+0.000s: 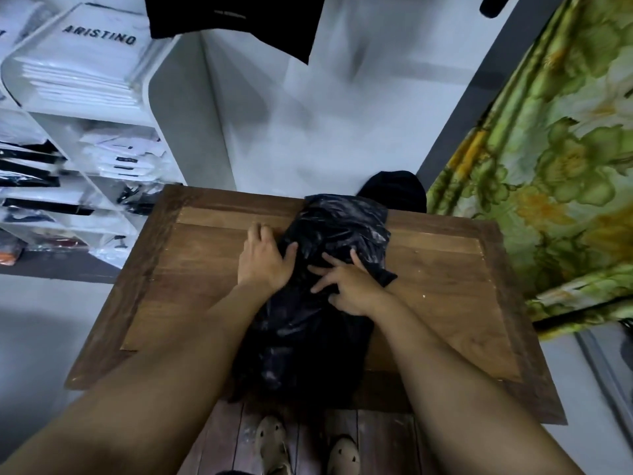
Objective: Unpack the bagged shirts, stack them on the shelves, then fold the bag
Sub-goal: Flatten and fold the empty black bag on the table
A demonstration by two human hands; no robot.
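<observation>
One bag (308, 320) lies on one worktop (445, 286). Two grips rest on the bag: the left grip (263, 258) and the right grip (346, 286). Two shoes show below the worktop, a left shoe (272, 440) and a right shoe (344, 455). There is one curtain (548, 166) and one shelf unit (161, 108) with at least four levels in sight. Its packed shirts (82, 73) are too many and too blurred to count singly. One dark garment (233, 22) hangs above, and one black bundle (394, 190) sits behind the worktop.
</observation>
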